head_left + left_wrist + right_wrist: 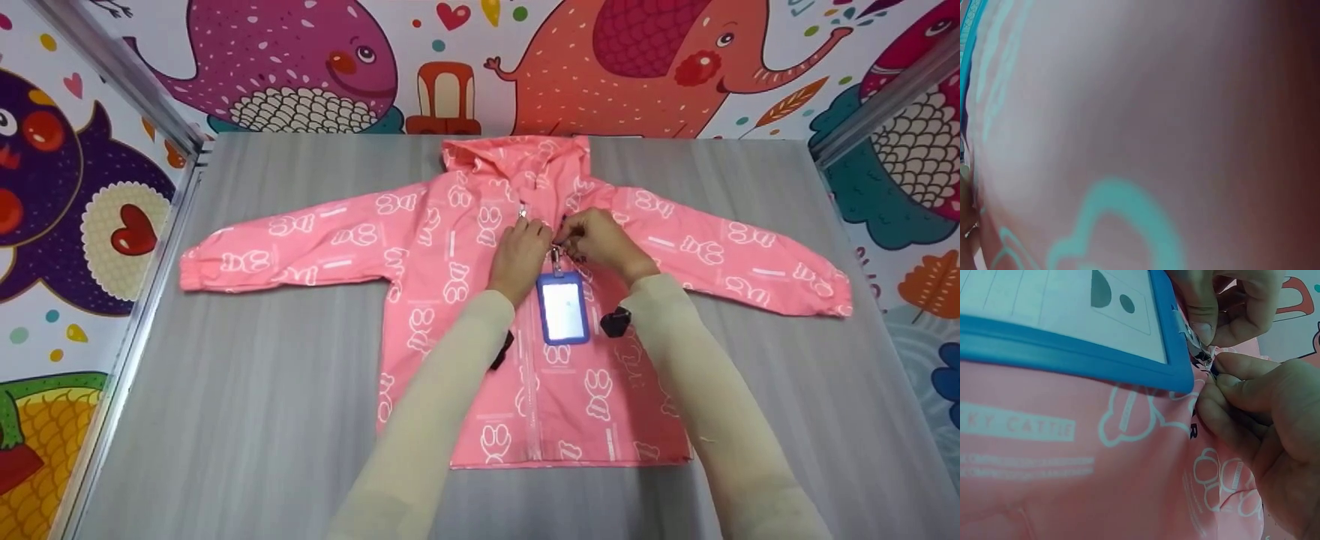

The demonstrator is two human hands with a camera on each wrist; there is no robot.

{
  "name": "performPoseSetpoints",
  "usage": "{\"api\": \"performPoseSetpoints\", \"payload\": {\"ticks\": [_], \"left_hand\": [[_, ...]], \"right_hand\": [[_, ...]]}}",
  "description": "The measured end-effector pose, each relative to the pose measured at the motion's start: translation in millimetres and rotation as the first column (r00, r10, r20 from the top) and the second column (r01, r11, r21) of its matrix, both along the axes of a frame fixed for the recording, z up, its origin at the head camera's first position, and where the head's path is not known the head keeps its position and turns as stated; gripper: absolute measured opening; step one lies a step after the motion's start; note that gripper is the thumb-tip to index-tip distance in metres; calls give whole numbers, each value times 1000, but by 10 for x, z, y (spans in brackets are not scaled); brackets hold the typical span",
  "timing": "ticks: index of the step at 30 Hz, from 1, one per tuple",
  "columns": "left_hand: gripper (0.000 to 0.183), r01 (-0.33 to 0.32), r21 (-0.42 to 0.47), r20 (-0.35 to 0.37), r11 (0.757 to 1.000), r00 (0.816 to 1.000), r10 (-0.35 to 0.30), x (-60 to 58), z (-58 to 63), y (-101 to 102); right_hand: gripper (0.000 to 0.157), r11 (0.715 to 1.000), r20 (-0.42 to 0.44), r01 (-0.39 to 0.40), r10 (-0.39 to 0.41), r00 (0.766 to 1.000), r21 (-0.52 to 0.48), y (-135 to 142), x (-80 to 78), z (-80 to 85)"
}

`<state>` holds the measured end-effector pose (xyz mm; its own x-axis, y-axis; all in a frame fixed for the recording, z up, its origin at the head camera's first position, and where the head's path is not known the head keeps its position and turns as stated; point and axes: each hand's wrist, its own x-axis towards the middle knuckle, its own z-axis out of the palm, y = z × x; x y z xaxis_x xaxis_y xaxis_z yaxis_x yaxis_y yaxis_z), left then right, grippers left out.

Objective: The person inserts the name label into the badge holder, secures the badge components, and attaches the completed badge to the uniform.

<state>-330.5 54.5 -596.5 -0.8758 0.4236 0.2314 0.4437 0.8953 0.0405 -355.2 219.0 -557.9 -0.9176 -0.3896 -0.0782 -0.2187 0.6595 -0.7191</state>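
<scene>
A pink hooded jacket (450, 315) with white cartoon prints lies spread face up, its front zipper running down the middle. On its chest rests a badge holder (564, 341) with a blue frame and a metal clip (556, 259) at its top. My left hand (521, 255) pinches the clip, thumb on the metal in the right wrist view. Right beside it, my right hand (1275, 410) pinches a bit of the jacket at the clip; fingertips hide the exact spot. Blurred jacket cloth (1129, 124) fills most of the left wrist view.
A grey wood-grain table (262, 390) lies under the jacket. Cartoon-printed walls (480, 45) stand at the back and sides, with metal rails (135, 82) at the corners. The sleeves (300, 240) stretch out to both sides.
</scene>
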Motion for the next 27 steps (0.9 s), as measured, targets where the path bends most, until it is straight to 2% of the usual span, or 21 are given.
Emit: {"api": "performPoseSetpoints", "payload": {"ticks": [11,20,24,27], "left_hand": [[26,-2,-11,-10,1000,1000,2,8,17,5],[27,-3,0,18,1000,1000,3,1,20,13],[21,-6,41,22,999,1000,5,5,7,-6],[16,-14,135,47,991,999,7,-1,-5,-27]], "right_hand": [[32,998,-106,-42,46,993,39,-22,32,-25],[28,996,-121,-29,39,992,81,-69,48,0],[27,999,-100,-20,24,995,47,-56,58,-2],[28,1000,-65,-8,9,998,17,-36,61,-13]]}}
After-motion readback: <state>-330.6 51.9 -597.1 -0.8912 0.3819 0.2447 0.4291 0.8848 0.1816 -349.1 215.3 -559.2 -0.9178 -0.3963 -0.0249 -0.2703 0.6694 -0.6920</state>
